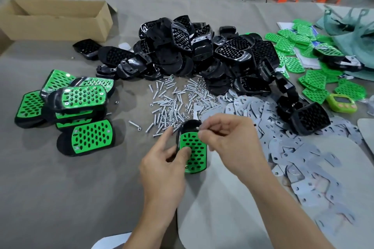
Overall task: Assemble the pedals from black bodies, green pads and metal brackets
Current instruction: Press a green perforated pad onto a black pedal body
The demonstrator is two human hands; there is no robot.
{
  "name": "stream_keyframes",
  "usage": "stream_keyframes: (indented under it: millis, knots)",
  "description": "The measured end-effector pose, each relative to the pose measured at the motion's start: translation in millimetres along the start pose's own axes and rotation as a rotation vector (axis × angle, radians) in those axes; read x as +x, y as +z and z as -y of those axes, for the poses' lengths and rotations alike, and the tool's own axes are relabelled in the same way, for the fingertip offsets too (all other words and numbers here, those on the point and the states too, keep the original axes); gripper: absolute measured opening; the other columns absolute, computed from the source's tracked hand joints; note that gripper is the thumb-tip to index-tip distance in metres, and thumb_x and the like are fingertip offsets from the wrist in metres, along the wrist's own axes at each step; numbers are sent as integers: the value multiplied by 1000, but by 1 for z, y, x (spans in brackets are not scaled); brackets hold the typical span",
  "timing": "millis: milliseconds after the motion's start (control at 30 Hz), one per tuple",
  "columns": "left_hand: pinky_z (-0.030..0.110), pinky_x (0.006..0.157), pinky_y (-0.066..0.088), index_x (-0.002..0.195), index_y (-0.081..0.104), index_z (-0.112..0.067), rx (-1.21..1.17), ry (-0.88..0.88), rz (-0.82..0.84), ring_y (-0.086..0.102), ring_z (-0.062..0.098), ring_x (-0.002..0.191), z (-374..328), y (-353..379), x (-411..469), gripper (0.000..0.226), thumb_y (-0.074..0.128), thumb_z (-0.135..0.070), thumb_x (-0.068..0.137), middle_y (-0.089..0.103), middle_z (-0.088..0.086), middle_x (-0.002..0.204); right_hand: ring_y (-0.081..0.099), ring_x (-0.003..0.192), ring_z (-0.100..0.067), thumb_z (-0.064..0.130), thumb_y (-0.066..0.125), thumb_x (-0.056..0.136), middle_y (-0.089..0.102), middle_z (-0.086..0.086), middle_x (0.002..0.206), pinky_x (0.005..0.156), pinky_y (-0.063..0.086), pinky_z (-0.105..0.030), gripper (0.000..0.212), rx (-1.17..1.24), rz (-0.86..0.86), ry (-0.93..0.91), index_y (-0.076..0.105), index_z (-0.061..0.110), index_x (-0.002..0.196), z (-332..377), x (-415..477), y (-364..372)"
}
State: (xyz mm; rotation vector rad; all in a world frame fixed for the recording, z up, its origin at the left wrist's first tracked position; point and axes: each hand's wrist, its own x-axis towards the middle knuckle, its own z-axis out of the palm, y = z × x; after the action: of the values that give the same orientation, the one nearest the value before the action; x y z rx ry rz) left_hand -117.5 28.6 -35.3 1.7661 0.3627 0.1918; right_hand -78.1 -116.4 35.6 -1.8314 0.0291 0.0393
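While the left hand (162,166) grips the green-padded black pedal (195,153), the right hand (226,137) pinches a screw (197,128) at its top.

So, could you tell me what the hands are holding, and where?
The left hand grips the pedal by its left side, thumb on the green pad; the right hand pinches something small, likely a screw.

At lower centre, the left hand (162,166) holds a pedal (195,155), thumb on its green pad. The right hand (228,137) pinches a screw (199,127) at its far end. Screws (172,103) lie just above, bodies (182,46) heaped beyond, brackets (293,157) right, finished pedals (81,99) left, on the grey surface (70,188).
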Motion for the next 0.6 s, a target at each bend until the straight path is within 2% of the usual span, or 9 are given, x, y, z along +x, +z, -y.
stream_keyframes:
  millis: [167, 233, 333, 433, 600]
  knots:
    - [8, 64, 48, 129, 62, -42, -107, -45, 60, 69, -5, 70, -4, 7, 5, 56, 77, -6, 88, 79, -10, 81, 66, 54, -16, -4, 76, 80, 74, -3, 69, 57, 51, -25, 24, 98, -38, 66, 77, 20, 80, -6, -15, 3]
    - [13, 63, 48, 120, 58, -48, -116, -54, 41, 70, 0, 68, -6, 6, 6, 55, 77, -8, 88, 79, -8, 80, 66, 52, -19, -3, 75, 81, 73, -3, 65, 55, 51, -25, 23, 82, -71, 79, 75, 20, 78, -7, -17, 5]
    - [28, 69, 52, 108, 55, -52, -102, -58, 18, 73, 8, 74, -9, 5, 5, 52, 78, -11, 88, 79, -8, 83, 67, 53, -22, 3, 74, 81, 70, -1, 59, 51, 50, -23, 22, -6, -107, 70, 72, 23, 74, -8, -19, 8]
    - [21, 63, 52, 101, 56, -54, -77, -26, 2, 73, 5, 69, -12, 6, 2, 52, 79, -9, 86, 78, -12, 79, 66, 50, -18, 6, 75, 82, 70, 2, 58, 49, 50, -22, 20, -44, -97, 76, 71, 22, 71, -11, -19, 12]
    - [22, 59, 54, 99, 63, -45, -102, 11, 21, 73, 9, 66, -15, 5, 1, 41, 80, -11, 84, 79, -8, 78, 65, 58, -14, 14, 76, 82, 68, 5, 61, 61, 56, -37, 16, -216, -197, 30, 69, 23, 70, -7, -22, 19]
